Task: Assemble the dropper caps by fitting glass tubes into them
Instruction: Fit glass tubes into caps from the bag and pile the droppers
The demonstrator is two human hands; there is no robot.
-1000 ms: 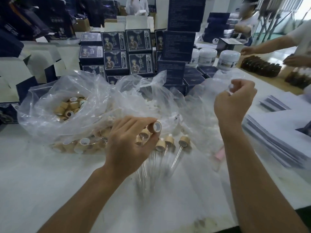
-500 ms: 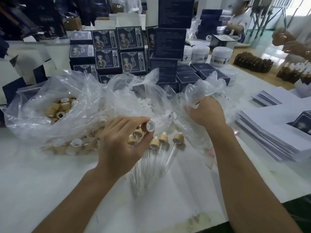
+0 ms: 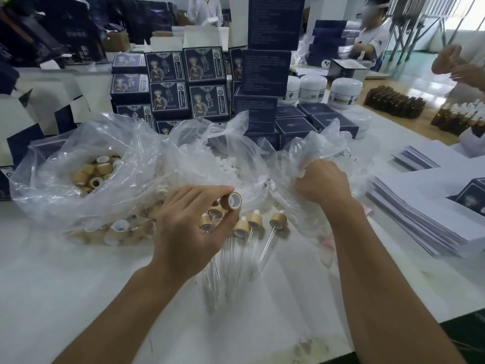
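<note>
Head camera is showing me the white tabletop (image 3: 78, 285) carrying clear plastic bags (image 3: 86, 195). I am reaching my right hand (image 3: 324, 183) into the rightmost bag, fingers curled and hidden, grip unclear. My left hand (image 3: 194, 227) is pinching a bamboo dropper cap (image 3: 232, 201) above the assembled droppers (image 3: 253, 227).

Both forearms are bare to the frame edge; the left hand (image 3: 194, 227) and right hand (image 3: 324, 183) wear no gloves, rings or watch.
</note>
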